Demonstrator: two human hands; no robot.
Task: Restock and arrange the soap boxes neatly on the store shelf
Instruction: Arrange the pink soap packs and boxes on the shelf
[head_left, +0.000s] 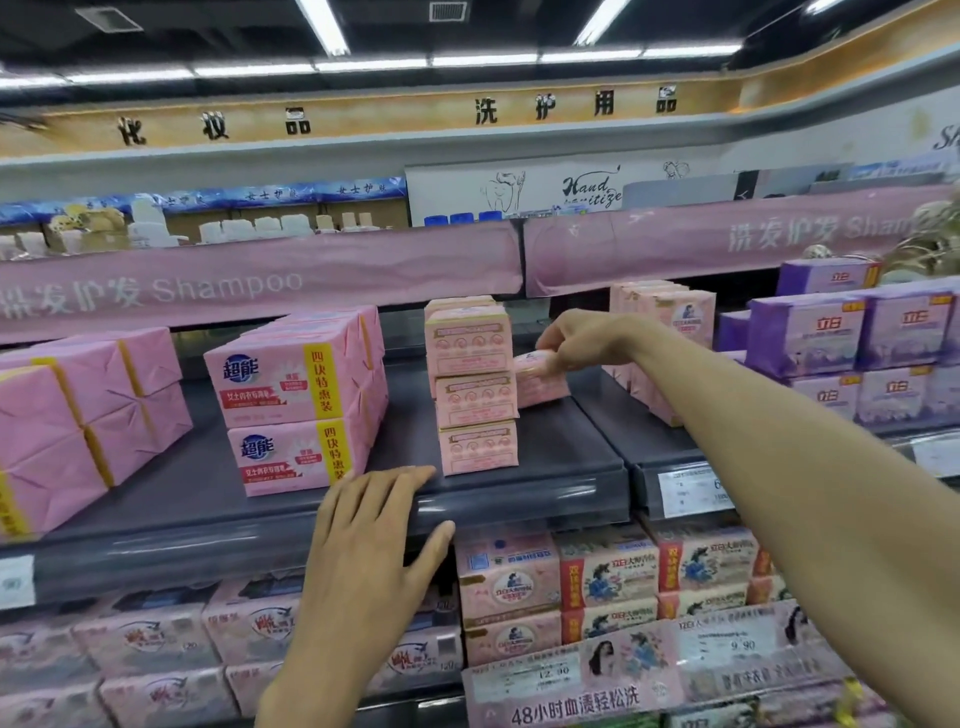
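Observation:
A stack of three pink soap boxes (475, 384) stands on the dark grey shelf (545, 499), more boxes behind it. Just right of the stack, my right hand (584, 340) grips another pink soap box (537, 382) from above; the box sits on or just above the shelf, tilted slightly. My left hand (371, 525) rests flat on the shelf's front edge, fingers straight, holding nothing. Two large pink four-bar packs (296, 405) are stacked to the left of the small boxes.
Wrapped pink packs (83, 415) fill the shelf's far left. Pink boxes (660, 332) and purple boxes (852, 332) sit to the right. The lower shelf (597, 582) holds rows of pink soap packs with price tags. A pink Shampoo banner (260, 280) overhangs the shelf.

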